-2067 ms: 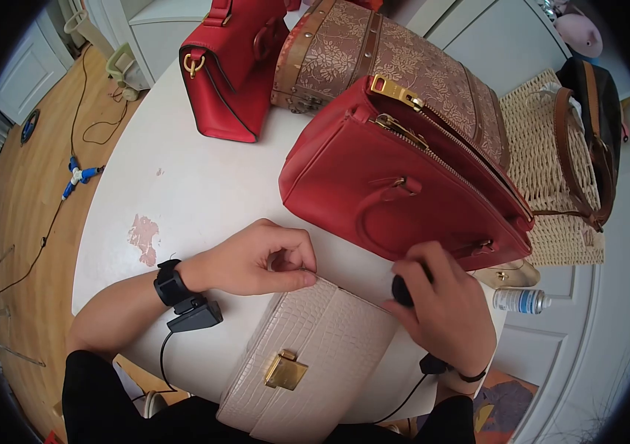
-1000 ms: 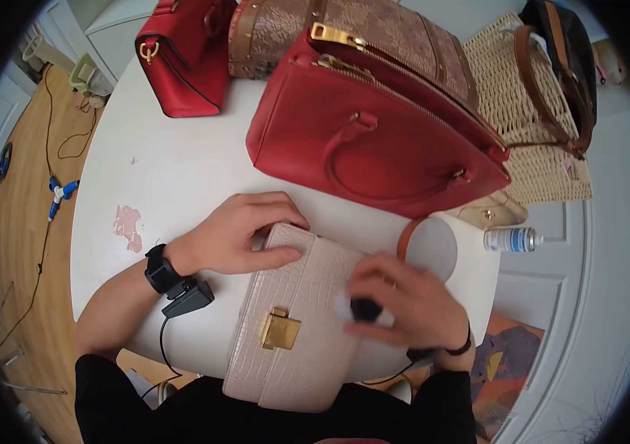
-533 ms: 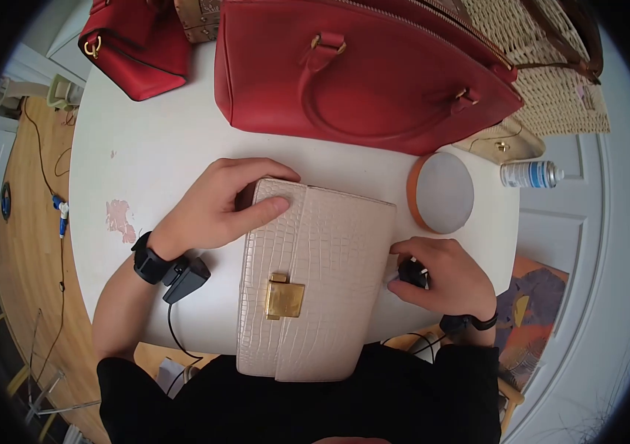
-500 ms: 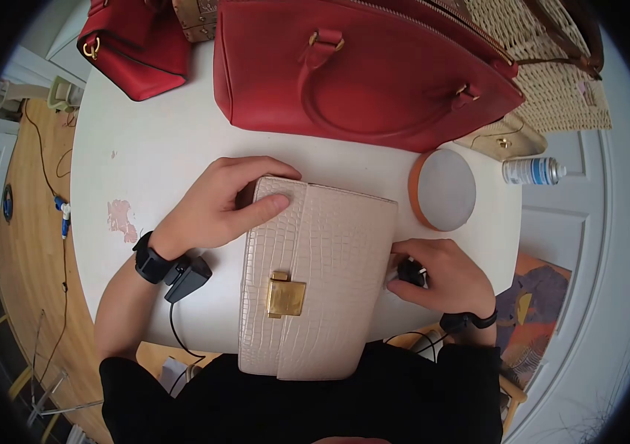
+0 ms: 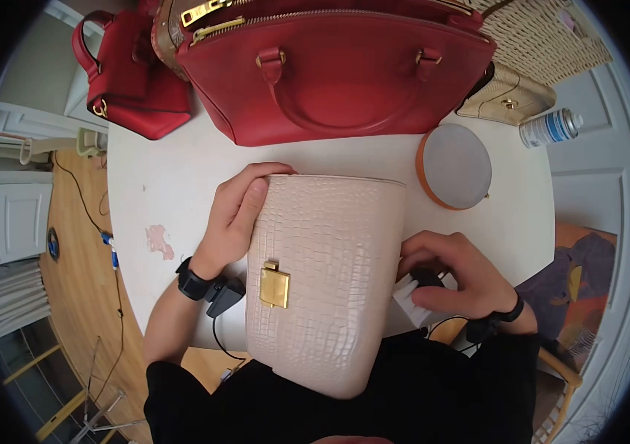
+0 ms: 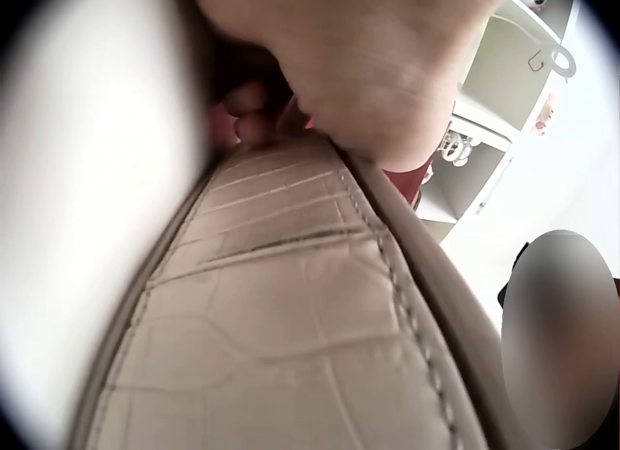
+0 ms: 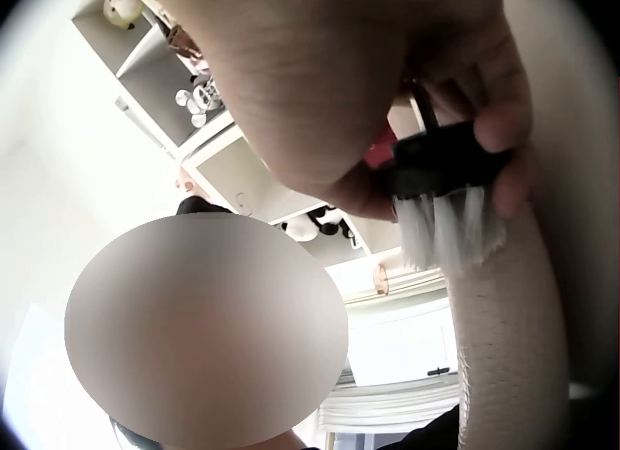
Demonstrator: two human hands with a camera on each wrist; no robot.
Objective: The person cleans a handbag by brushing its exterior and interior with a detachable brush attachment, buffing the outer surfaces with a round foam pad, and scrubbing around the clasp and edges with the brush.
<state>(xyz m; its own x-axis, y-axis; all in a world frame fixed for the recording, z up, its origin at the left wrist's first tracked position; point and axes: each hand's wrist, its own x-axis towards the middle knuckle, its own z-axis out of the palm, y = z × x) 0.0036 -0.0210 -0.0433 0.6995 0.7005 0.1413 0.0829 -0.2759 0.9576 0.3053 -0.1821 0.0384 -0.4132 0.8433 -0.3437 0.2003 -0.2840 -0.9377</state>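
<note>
A pale pink handbag (image 5: pixel 337 251) with crocodile-pattern leather and a gold clasp (image 5: pixel 275 286) leans against the person's lap at the table's near edge. My left hand (image 5: pixel 238 209) grips its upper left corner, thumb on the front and fingers over the top edge. In the left wrist view, the bag's stitched narrow side (image 6: pixel 281 305) runs up to that hand. My right hand (image 5: pixel 470 274) holds a small brush (image 7: pixel 446 164) with a black body and white bristles (image 7: pixel 441 227). The bristles are right beside the bag's right side, pointing toward the lap.
A large red handbag (image 5: pixel 359 92) stands behind, with a smaller red bag (image 5: pixel 141 100) at left. To the right are a round grey-topped tin (image 5: pixel 455 166), a gold purse (image 5: pixel 503 96), a spray can (image 5: pixel 549 128) and a woven basket (image 5: pixel 551 44) on the white table (image 5: pixel 182 177).
The brush has moved from above the tin, across the bag's front, to its right side. The bag has turned and tilted. My left thumb has shifted to the bag's left edge.
</note>
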